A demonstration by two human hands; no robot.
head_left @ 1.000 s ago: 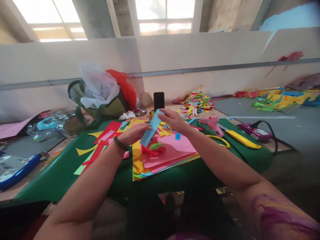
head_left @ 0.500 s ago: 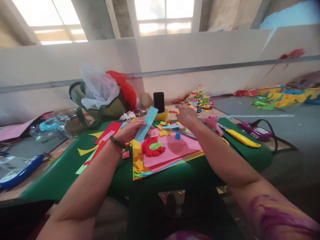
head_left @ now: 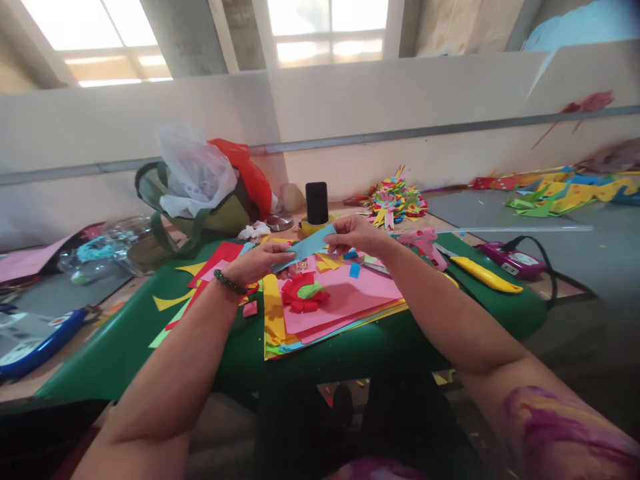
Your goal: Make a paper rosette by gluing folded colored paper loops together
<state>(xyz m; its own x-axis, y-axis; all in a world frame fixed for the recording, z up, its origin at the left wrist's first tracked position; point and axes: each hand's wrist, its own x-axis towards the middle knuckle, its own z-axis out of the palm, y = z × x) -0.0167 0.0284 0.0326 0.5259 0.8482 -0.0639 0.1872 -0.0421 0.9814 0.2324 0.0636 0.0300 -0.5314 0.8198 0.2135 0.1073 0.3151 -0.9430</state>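
Observation:
A light blue paper strip [head_left: 311, 245] is stretched between my two hands above the stacked paper. My left hand [head_left: 264, 262] pinches its near left end, and my right hand [head_left: 359, 237] pinches the far right end. Just below lies a red paper flower with a green centre [head_left: 306, 292], resting on pink sheets [head_left: 350, 303]. Yellow paper scraps [head_left: 329, 262] and a small blue piece [head_left: 355, 270] lie beside my right hand. Scissors [head_left: 376, 267] are partly hidden under my right forearm.
A pink glue gun [head_left: 424, 245] and a yellow utility knife [head_left: 486, 275] lie on the right of the green mat [head_left: 125, 340]. Behind stand a phone [head_left: 317, 203], a pile of paper flowers [head_left: 397, 203] and a green bag [head_left: 220, 217]. Red strips [head_left: 220, 259] lie left.
My right hand has come down and left to grip the free end of the blue strip. The strip has tilted from steep to flatter. My left hand keeps its hold.

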